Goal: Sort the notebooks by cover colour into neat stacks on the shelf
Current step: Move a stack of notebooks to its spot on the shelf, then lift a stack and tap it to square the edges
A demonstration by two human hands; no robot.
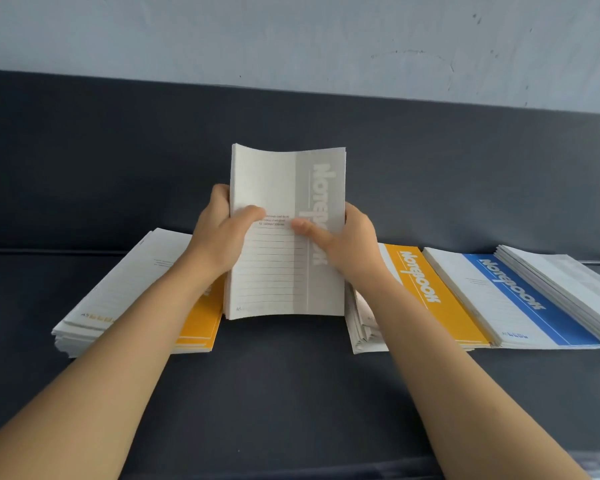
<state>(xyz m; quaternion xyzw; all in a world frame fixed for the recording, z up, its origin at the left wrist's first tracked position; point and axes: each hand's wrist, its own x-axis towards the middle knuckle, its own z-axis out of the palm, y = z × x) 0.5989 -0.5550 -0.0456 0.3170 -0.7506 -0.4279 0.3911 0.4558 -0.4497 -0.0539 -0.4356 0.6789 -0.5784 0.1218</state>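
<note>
Both hands hold a bundle of grey-cover notebooks (284, 188) upright at the middle of the dark shelf (284, 393). The front cover faces the camera, with its grey band and the word "Notebook" running down the right side. The left hand (219, 233) grips the bundle's left edge, thumb laid across the cover and fingers curled behind. The right hand (350, 237) grips the right edge the same way, its thumb on the grey band. The bundle's lower edge is down at shelf level, but I cannot tell whether it touches. To the left a yellow-cover stack (125, 292) lies flat, partly hidden by the left forearm. To the right lie 3 more flat stacks, side by side: a second yellow stack (420, 282), a blue-cover stack (520, 299) just beside it, and a pale stack (568, 282) overlapping the blue one's far edge. A pale wall (291, 39) rises behind.
</note>
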